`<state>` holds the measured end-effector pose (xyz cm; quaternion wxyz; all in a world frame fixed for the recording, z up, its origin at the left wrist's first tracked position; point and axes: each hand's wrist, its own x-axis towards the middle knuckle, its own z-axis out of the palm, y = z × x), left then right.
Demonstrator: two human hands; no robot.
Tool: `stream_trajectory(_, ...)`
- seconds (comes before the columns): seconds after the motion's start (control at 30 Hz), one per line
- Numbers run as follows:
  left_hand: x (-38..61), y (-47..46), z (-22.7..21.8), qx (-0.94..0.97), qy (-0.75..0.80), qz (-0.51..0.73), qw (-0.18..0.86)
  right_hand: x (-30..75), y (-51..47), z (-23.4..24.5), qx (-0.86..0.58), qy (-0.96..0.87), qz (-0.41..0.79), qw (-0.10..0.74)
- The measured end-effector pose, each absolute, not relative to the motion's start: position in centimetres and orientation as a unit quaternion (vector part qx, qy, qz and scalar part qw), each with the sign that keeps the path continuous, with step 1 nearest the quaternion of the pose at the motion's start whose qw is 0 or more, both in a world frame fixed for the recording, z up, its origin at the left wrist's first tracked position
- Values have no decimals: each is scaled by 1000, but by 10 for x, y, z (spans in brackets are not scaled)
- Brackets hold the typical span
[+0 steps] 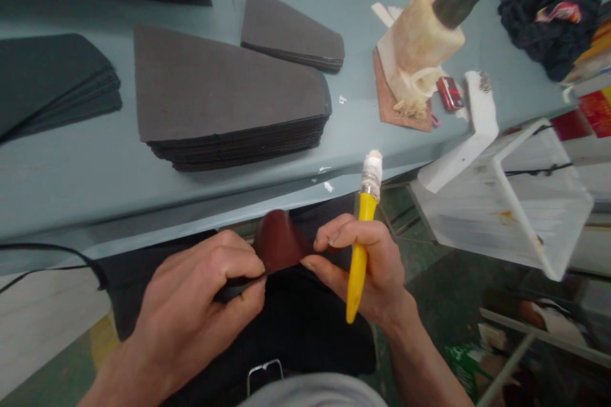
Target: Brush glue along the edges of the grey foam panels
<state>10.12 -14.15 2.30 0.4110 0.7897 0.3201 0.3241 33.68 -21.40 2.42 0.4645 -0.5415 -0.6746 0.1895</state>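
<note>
My left hand [200, 305] is closed in a pinch on the left end of a small dark red piece of material [279, 245], curved upward between both hands just below the table's front edge. My right hand [367, 264] pinches the piece's right end with thumb and forefinger, and its other fingers wrap a yellow-handled brush [359, 254] whose white, glue-caked tip points up toward the table edge. Both hands hover over my lap, covered by a dark apron [296, 331].
On the pale blue table [71, 172] lie several stacks of dark grey cut sheets, the largest [224, 95] in the middle. A cream glue-crusted block with a dark handle [422, 44] stands at right, near a small red object [449, 92]. A white stool frame [506, 197] stands right.
</note>
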Motion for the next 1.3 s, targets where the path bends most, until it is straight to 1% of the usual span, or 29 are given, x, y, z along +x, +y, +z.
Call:
stream_trajectory(0.13, 89, -151, 18, 833, 324, 290, 341, 338, -215, 22, -564, -695, 166, 415)
stream_trajectory(0.23, 80, -156, 16, 852, 325, 255, 322, 336, -212, 22, -552, -697, 151, 432)
stream_trajectory(0.33, 75, -160, 12, 849, 343, 252, 313, 334, -211, 24, -541, -694, 140, 454)
stream_trajectory(0.43, 77, -160, 12, 834, 368, 273, 307, 331, -212, 27, -538, -688, 142, 466)
stream_trajectory(0.6, 92, -151, 18, 818, 336, 373, 281, 317, -213, 23, -523, -683, 169, 482)
stream_trajectory(0.67, 97, -151, 18, 806, 346, 387, 284, 307, -210, 19, -518, -693, 159, 475)
stream_trajectory(0.77, 102, -157, 14, 766, 381, 408, 319, 295, -206, 12, -538, -696, 140, 455)
stream_trajectory(0.83, 103, -161, 11, 739, 402, 428, 331, 291, -205, 9, -554, -680, 145, 457)
stream_trajectory(0.93, 105, -159, 13, 718, 462, 396, 338, 293, -205, 8, -581, -654, 147, 461)
stream_trajectory(1.03, 106, -147, 22, 680, 493, 333, 428, 302, -204, 11, -596, -649, 122, 456)
stream_trajectory(1.17, 103, -132, 32, 621, 480, 260, 563, 311, -196, 16, -596, -658, 103, 448)
stream_trajectory(1.3, 103, -129, 33, 565, 462, 219, 648, 310, -191, 22, -597, -660, 69, 452)
